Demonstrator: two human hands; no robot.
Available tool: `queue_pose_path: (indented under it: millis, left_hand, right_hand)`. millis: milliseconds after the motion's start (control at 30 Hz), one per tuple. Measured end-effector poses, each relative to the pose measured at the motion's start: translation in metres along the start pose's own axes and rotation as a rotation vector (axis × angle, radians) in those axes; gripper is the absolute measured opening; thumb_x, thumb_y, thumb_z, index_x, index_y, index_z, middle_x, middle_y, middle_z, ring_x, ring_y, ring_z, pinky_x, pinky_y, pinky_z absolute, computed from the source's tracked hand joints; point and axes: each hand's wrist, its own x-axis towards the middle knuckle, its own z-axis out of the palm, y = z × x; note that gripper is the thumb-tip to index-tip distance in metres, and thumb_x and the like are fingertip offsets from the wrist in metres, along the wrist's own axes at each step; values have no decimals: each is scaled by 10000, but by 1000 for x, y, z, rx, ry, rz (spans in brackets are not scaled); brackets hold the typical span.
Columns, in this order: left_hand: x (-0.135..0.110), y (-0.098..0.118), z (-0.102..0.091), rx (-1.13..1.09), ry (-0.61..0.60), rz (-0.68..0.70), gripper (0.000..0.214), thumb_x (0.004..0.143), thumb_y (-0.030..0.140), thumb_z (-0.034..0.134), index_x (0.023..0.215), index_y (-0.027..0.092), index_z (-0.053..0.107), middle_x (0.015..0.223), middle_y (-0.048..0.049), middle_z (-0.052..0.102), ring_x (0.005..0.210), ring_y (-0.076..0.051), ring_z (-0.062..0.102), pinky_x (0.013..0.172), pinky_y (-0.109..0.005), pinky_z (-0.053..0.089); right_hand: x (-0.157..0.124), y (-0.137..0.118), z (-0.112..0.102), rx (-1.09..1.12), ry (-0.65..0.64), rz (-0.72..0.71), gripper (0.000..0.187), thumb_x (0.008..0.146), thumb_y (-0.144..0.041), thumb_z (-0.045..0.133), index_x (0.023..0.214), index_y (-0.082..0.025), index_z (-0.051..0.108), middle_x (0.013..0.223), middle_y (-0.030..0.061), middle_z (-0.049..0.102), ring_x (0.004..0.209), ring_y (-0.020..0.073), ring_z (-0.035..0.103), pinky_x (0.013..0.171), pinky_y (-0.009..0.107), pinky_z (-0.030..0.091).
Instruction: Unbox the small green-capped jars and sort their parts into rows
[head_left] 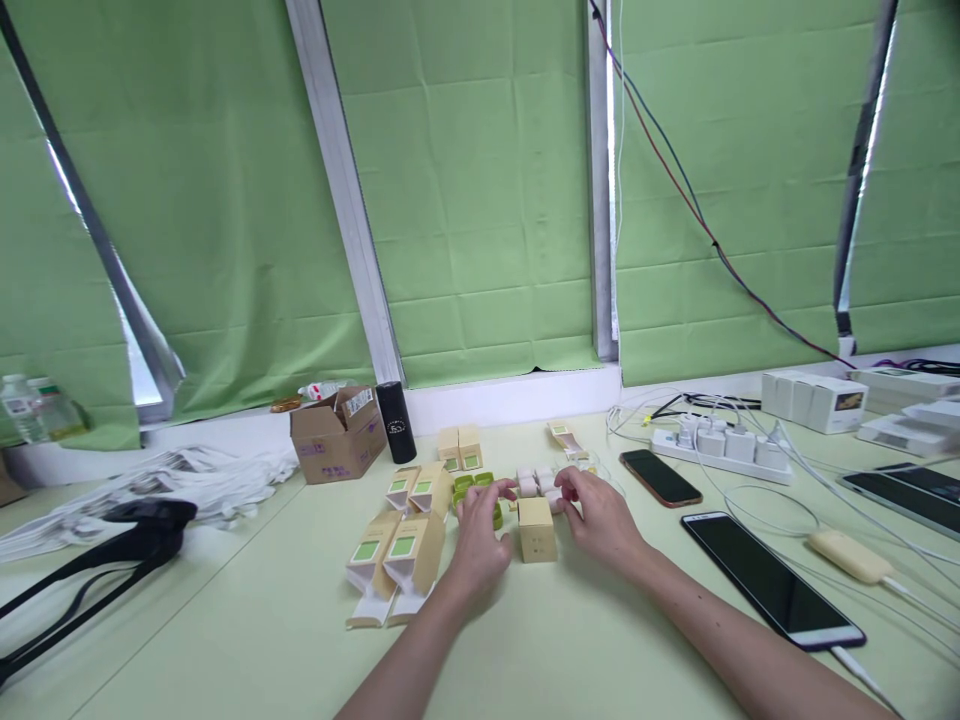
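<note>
Four cartons point(406, 536), flaps open, seemingly unfinished; green pieces point(463, 483), loose; left hand point(480, 535), fingers curled, thumb apart; white pieces point(527, 482), outside any carton; small box point(538, 542), upright between the hands; right hand point(598, 512), fingers bent, any pinch cannot be told.

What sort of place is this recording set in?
Likely an office or workroom, going by the loaded power strip, the plugged-in phone and the small tan cartons on one pale table.
</note>
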Motion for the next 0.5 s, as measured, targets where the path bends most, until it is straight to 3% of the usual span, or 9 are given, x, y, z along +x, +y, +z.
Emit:
queue_pose_path:
  millis: [133, 367, 500]
  left_hand:
    - [-1, 1, 1, -15, -53, -38, 671, 672, 130, 682, 1326, 268, 619, 1221, -113, 620, 1208, -333, 497, 1051, -473, 380]
    - [-1, -8, 9, 3, -47, -127, 484, 657, 252, 793, 1134, 230, 719, 1151, -108, 593, 1121, -329, 536, 1013, -467, 434]
    - [-1, -5, 11, -30, -52, -108, 488, 694, 297, 810, 1158, 223, 678, 1200, -111, 573, 1139, -319, 545, 1023, -463, 440]
  right_hand:
    - [0, 2, 2, 2, 17, 8, 219, 871, -155, 530, 1061, -259, 560, 901, 14, 681, 848, 216, 636, 727, 310, 409]
    - [-1, 1, 3, 13, 31, -3, 220, 890, -186, 519, 1092, -253, 574, 902, 26, 693, 849, 225, 641, 750, 336, 439]
    - [-3, -3, 1, 49, 80, -34, 162, 942, -239, 496, 1090, -244, 560, 907, 42, 691, 845, 236, 641, 766, 362, 453]
